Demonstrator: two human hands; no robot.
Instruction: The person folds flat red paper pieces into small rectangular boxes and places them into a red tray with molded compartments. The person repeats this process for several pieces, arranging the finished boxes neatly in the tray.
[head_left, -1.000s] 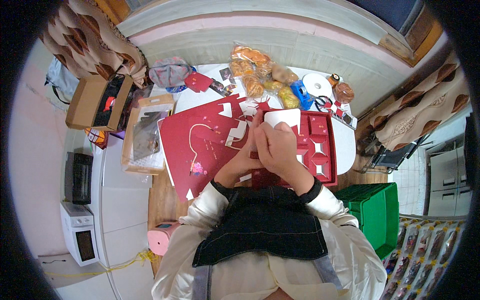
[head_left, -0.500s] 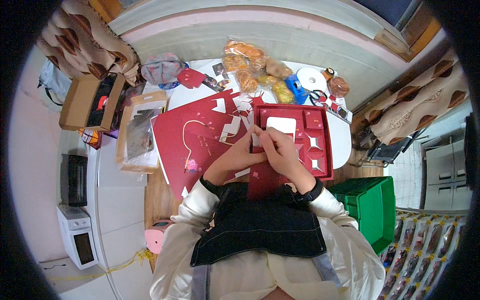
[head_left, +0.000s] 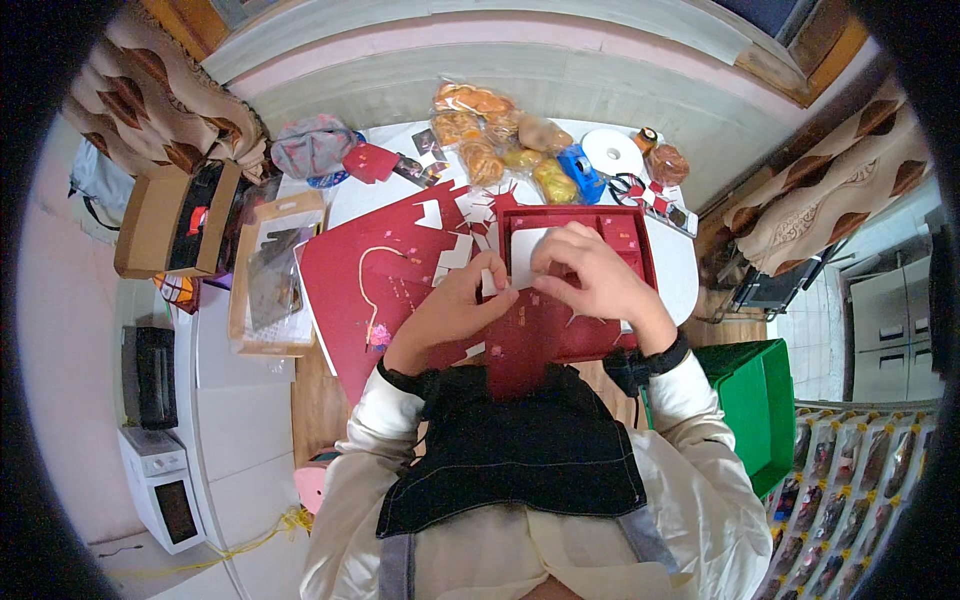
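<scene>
My left hand (head_left: 455,312) is closed, thumb and fingers pinching a small white piece (head_left: 488,284) left of the red box. Close beside it, my right hand (head_left: 595,278) bends its fingers round the right edge of a white square card (head_left: 526,250) over the box; the grip itself is partly hidden. The red open box (head_left: 648,262) has red dividers and lies beneath my right hand, which covers much of its inside. Between my wrists, a dark red printed panel (head_left: 522,345) reaches down toward my lap.
Left of the box lies a large red printed sheet (head_left: 345,290) with a cord, near white-backed scraps (head_left: 430,213). Bagged breads (head_left: 475,110), a blue tape dispenser (head_left: 580,172) and a white roll (head_left: 612,152) stand behind. A green crate (head_left: 745,410) stands at right.
My hands were together over the box's left side. They have parted, my right hand moving right; the small white piece and the white card now show between them.
</scene>
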